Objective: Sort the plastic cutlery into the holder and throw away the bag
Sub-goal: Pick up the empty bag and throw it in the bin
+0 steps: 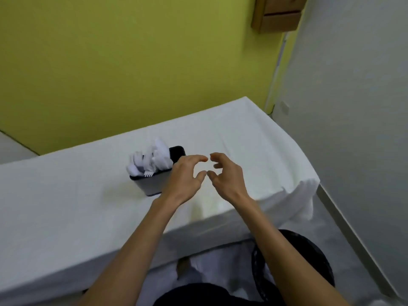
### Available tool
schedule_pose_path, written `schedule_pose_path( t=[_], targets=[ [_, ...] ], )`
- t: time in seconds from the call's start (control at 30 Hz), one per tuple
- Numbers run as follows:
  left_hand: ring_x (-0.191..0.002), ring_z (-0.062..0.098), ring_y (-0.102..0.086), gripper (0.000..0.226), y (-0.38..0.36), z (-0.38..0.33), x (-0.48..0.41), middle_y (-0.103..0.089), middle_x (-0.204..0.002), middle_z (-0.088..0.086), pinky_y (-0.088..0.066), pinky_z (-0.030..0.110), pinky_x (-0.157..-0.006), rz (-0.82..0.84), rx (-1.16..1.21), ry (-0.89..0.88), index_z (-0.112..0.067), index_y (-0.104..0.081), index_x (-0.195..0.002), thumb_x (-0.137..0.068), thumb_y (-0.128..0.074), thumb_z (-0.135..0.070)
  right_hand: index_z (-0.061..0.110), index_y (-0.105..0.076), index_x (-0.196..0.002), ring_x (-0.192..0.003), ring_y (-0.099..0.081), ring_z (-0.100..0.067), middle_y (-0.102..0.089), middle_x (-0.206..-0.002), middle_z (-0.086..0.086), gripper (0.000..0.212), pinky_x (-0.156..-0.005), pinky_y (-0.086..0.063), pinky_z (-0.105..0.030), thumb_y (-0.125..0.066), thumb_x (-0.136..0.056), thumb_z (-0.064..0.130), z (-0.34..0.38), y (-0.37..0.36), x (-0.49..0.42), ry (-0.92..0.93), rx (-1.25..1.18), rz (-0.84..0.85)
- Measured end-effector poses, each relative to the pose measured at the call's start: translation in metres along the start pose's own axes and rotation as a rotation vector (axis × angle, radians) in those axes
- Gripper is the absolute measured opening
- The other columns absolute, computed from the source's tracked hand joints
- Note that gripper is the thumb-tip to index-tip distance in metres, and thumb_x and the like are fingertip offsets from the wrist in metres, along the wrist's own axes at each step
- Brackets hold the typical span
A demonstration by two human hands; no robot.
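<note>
Your two bare hands hang over a table (pixel 220 133) draped in white cloth, fingertips almost meeting, neither one holding anything. Your left hand (pixel 184 178) is curled into a loose claw, thumb and fingers apart, the forefinger reaching toward your right hand (pixel 225 176). Your right hand mirrors it, fingers bent and spread, thumb just short of your left thumb, so the two hands frame a small gap of bare cloth between them.

Just to the left of your left hand, and partly hidden behind its knuckles, stands the holder (pixel 152 184), a grey upright box with a dark rim. Its compartment nearest you is packed with white plastic cutlery (pixel 150 161): fork tines show at the near rim, spoon bowls stand taller behind them. A dark, rounded opening at the holder's far end, just beyond your left fingers, looks unfilled, though the blur makes it hard to tell.

Below your right forearm, beside the table's near edge on the floor, sits a round black bin (pixel 313 259), its contents hidden by your arm. A green wall rises beyond both hands, with a brown wooden box (pixel 279 14) mounted high to the right.
</note>
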State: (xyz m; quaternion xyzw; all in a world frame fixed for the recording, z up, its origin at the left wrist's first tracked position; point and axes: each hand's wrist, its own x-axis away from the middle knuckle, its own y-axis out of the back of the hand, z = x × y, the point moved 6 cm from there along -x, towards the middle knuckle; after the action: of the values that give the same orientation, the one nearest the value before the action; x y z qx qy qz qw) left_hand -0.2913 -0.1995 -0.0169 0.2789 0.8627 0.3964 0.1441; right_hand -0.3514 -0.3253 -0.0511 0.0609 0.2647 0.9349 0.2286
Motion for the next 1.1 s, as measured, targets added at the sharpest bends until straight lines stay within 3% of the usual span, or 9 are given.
schedule_pose_path(
  t=[0.13, 0.23, 0.37, 0.47, 0.57, 0.67, 0.77, 0.9, 1.1],
  targets=[
    [-0.123, 0.01, -0.05, 0.036, 0.07, 0.022, 0.0, -0.066, -0.124, -0.008, -0.031, 0.014, -0.101, -0.212, -0.041, -0.018, -0.021, -0.067, -0.123, -0.088, -0.067, -0.012, 0.019, -0.048, -0.143, -0.122, -0.056, -0.015, -0.057, -0.141, 0.006, 0.06, -0.098, -0.048, -0.029, -0.068, -0.086, 0.011, 0.05, -0.039, -0.03, 0.094, 0.036, 0.102],
    [-0.131, 0.012, -0.043, 0.053, 0.109, 0.055, 0.005, -0.059, -0.136, -0.008, -0.034, 0.024, -0.108, -0.276, -0.057, 0.01, -0.021, -0.06, -0.132, -0.081, -0.073, -0.023, 0.011, -0.043, -0.147, -0.131, -0.049, -0.022, -0.053, -0.144, -0.002, 0.073, -0.097, -0.042, -0.024, -0.073, -0.081, 0.014, 0.071, -0.072, -0.049, 0.134, 0.161, 0.242],
    [-0.146, 0.018, -0.023, 0.107, 0.116, 0.121, 0.008, -0.033, -0.158, -0.002, -0.029, 0.041, -0.117, -0.053, -0.049, 0.227, -0.022, -0.029, -0.154, -0.067, -0.087, -0.045, 0.012, -0.043, -0.133, -0.126, -0.044, -0.032, -0.049, -0.131, -0.002, 0.083, -0.091, -0.049, -0.046, -0.084, -0.062, 0.023, 0.067, -0.107, -0.072, 0.137, 0.349, 0.378],
    [-0.149, 0.019, -0.022, 0.129, 0.104, 0.159, 0.009, -0.025, -0.162, 0.0, -0.031, 0.037, -0.116, 0.078, 0.036, 0.31, -0.02, -0.014, -0.159, -0.059, -0.092, -0.046, 0.016, -0.041, -0.129, -0.131, -0.035, -0.033, -0.041, -0.135, -0.002, 0.085, -0.096, -0.045, -0.048, -0.086, -0.057, 0.027, 0.055, -0.129, -0.082, 0.15, 0.479, 0.469],
    [-0.146, 0.015, -0.029, 0.125, 0.094, 0.177, 0.007, -0.027, -0.161, -0.004, -0.033, 0.029, -0.112, 0.082, 0.125, 0.293, -0.026, -0.014, -0.158, -0.061, -0.093, -0.036, 0.018, -0.043, -0.118, -0.123, -0.042, -0.03, -0.044, -0.124, 0.002, 0.077, -0.092, -0.037, -0.037, -0.082, -0.052, 0.025, 0.048, -0.137, -0.086, 0.174, 0.403, 0.426],
    [-0.14, 0.017, -0.037, 0.118, 0.092, 0.186, 0.001, -0.035, -0.155, -0.003, -0.04, 0.032, -0.107, 0.057, 0.14, 0.25, -0.034, -0.018, -0.155, -0.062, -0.091, -0.034, 0.019, -0.047, -0.119, -0.12, -0.041, -0.021, -0.049, -0.123, 0.002, 0.077, -0.09, -0.024, -0.027, -0.083, -0.05, 0.025, 0.043, -0.141, -0.091, 0.193, 0.371, 0.414],
    [-0.132, 0.018, -0.043, 0.112, 0.098, 0.196, -0.003, -0.041, -0.148, -0.003, -0.043, 0.033, -0.103, 0.058, 0.129, 0.237, -0.034, -0.022, -0.151, -0.061, -0.089, -0.036, 0.03, -0.047, -0.115, -0.116, -0.041, -0.021, -0.051, -0.118, 0.007, 0.082, -0.088, -0.028, -0.028, -0.076, -0.039, 0.043, 0.045, -0.146, -0.099, 0.201, 0.379, 0.422],
    [-0.13, 0.018, -0.045, 0.111, 0.132, 0.208, -0.013, -0.044, -0.146, -0.002, -0.042, 0.029, -0.1, 0.018, 0.105, 0.208, -0.032, -0.025, -0.152, -0.061, -0.089, -0.033, 0.038, -0.045, -0.106, -0.112, -0.04, -0.019, -0.054, -0.115, 0.008, 0.075, -0.085, -0.032, -0.029, -0.078, -0.039, 0.044, 0.073, -0.157, -0.11, 0.21, 0.322, 0.435],
    [-0.118, 0.021, -0.054, 0.11, 0.201, 0.252, -0.041, -0.053, -0.137, -0.001, -0.047, 0.031, -0.092, -0.042, 0.053, 0.268, -0.026, -0.031, -0.149, -0.057, -0.091, -0.029, 0.022, -0.053, -0.12, -0.111, -0.045, -0.027, -0.052, -0.122, -0.001, 0.085, -0.089, -0.044, -0.038, -0.088, -0.044, 0.037, 0.139, -0.211, -0.156, 0.278, 0.363, 0.455]
  ],
)
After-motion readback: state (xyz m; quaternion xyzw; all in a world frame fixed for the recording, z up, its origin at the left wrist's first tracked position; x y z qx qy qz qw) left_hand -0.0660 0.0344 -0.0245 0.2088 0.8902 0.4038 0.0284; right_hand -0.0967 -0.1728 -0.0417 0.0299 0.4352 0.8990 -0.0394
